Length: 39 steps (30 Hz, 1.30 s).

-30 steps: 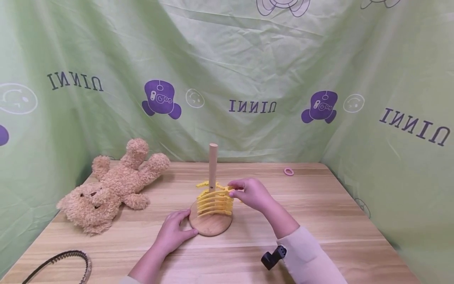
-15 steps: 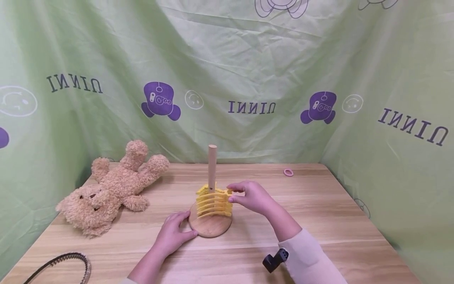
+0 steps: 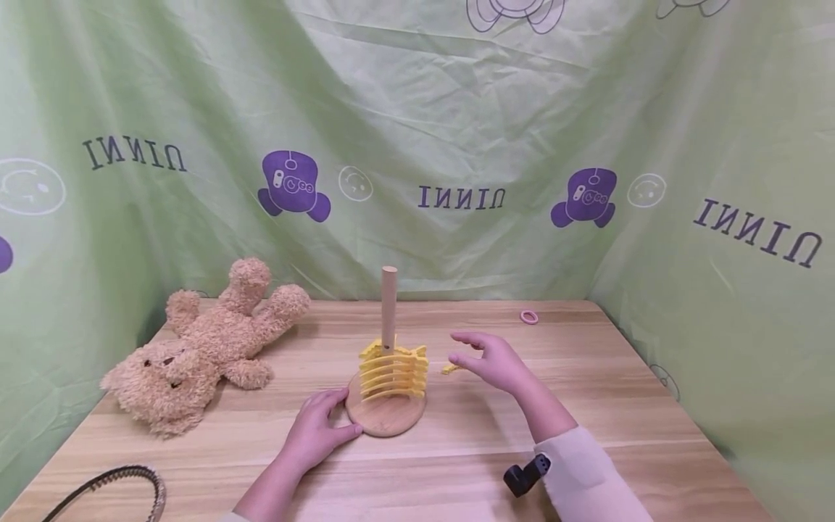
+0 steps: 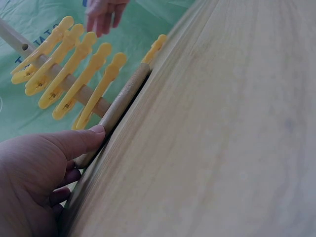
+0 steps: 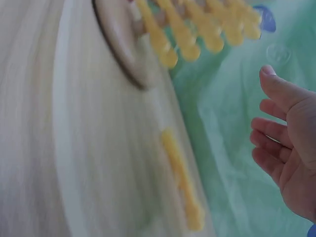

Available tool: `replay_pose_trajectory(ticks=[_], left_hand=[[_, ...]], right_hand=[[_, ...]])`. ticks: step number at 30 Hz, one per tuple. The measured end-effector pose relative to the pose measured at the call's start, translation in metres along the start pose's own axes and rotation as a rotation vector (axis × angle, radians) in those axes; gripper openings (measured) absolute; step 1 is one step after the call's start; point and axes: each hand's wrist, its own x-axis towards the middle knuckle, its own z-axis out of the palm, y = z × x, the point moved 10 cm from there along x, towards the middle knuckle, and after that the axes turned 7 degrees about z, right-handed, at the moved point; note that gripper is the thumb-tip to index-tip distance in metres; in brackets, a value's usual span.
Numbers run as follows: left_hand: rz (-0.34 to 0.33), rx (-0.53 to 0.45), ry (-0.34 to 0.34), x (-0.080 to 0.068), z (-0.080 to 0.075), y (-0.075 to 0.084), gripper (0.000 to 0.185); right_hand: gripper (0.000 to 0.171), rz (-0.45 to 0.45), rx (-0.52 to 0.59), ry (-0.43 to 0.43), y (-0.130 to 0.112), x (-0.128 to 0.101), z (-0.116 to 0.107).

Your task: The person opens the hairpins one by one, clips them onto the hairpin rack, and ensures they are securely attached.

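A wooden stand with a round base (image 3: pixel 386 421) and an upright post (image 3: pixel 388 304) is in the middle of the head view. Several yellow plastic clips (image 4: pixel 81 64) are stacked one above another around its lower post. My left hand (image 3: pixel 316 426) grips the left edge of the base, thumb on the rim and fingers curled behind it. To the right of the stand, my right hand (image 3: pixel 493 362) hovers with fingers apart, holding nothing. Another yellow clip (image 5: pixel 183 182) lies on the table near it, partly hidden by that hand in the head view.
At the left, a light-brown teddy bear (image 3: pixel 209 341) lies on its back. A black toothed headband (image 3: pixel 124 473) rests at the front left. Towards the back right is a small pink ring (image 3: pixel 528 317). Green patterned cloth (image 3: pixel 457 246) walls in the table.
My right hand pressed a yellow clip onto the top of the stack, let it go, and moved right towards the loose clip. My left hand has stayed at the base.
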Motion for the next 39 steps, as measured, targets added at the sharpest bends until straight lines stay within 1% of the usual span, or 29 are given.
replay_pose_trajectory(ticks=[4, 8, 12, 18, 23, 28, 31, 36, 39], left_hand=[[-0.005, -0.003, -0.001, -0.001, 0.0, 0.0, 0.072], [-0.006, -0.009, 0.0, -0.001, 0.0, 0.0, 0.072], [-0.001, -0.012, 0.005, -0.001, -0.001, 0.001, 0.072], [-0.003, -0.018, 0.004, 0.0, -0.001, 0.001, 0.071], [0.0, -0.013, 0.002, 0.0, -0.002, 0.002, 0.071], [-0.002, -0.005, 0.0, 0.0, -0.001, 0.002, 0.071], [-0.002, -0.005, 0.005, 0.0, -0.001, 0.001, 0.071], [0.021, 0.001, 0.023, 0.0, -0.002, 0.002, 0.071], [0.015, -0.01, 0.018, 0.0, -0.002, 0.002, 0.071]], right_hand=[[0.043, 0.021, -0.027, 0.049, 0.029, 0.004, -0.004], [0.044, 0.053, -0.038, 0.075, 0.054, 0.008, -0.006], [0.046, 0.092, -0.042, 0.066, 0.073, 0.011, -0.004], [0.05, 0.141, -0.038, 0.024, 0.096, 0.017, 0.005], [0.05, 0.156, -0.037, 0.018, 0.106, 0.022, 0.009], [0.047, 0.169, -0.044, 0.02, 0.109, 0.024, 0.009], [0.045, 0.168, -0.062, 0.016, 0.111, 0.023, 0.009], [0.043, 0.154, -0.086, 0.011, 0.112, 0.02, 0.008], [0.04, 0.16, -0.09, 0.007, 0.112, 0.018, 0.009]])
